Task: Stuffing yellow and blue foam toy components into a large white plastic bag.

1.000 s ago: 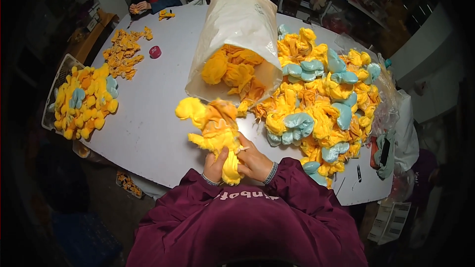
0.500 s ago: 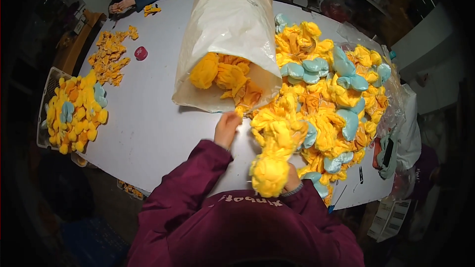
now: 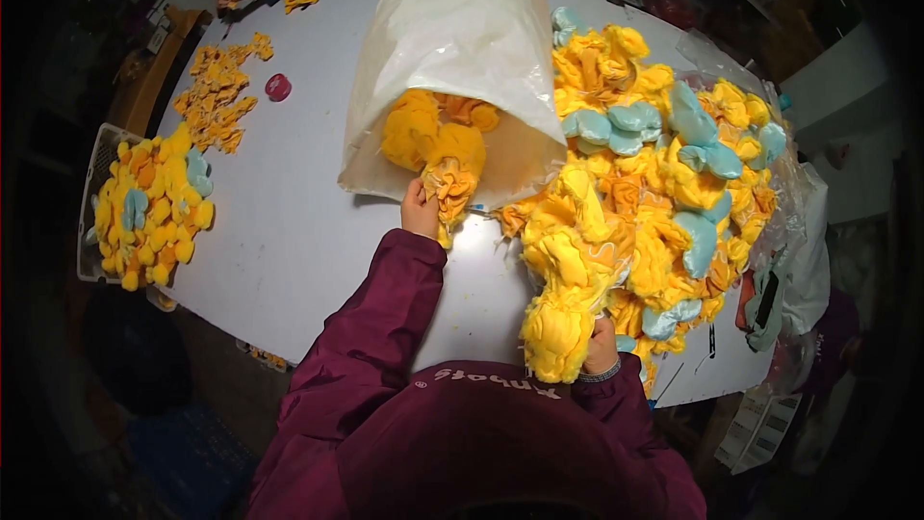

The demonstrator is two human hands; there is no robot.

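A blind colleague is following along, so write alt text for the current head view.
A person's left hand grips an orange-yellow fabric piece at the mouth of a white sack, while the right hand touches a yellow piece by a heap of yellow, orange and pale-blue pieces. A full crate is at the table's left.

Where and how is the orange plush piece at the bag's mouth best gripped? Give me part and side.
Best gripped, probably, by the narrow lower end from the near side: the orange plush piece sticks out past the lip of the white bag, whose mouth faces the person. The left hand pinches the piece's left edge.
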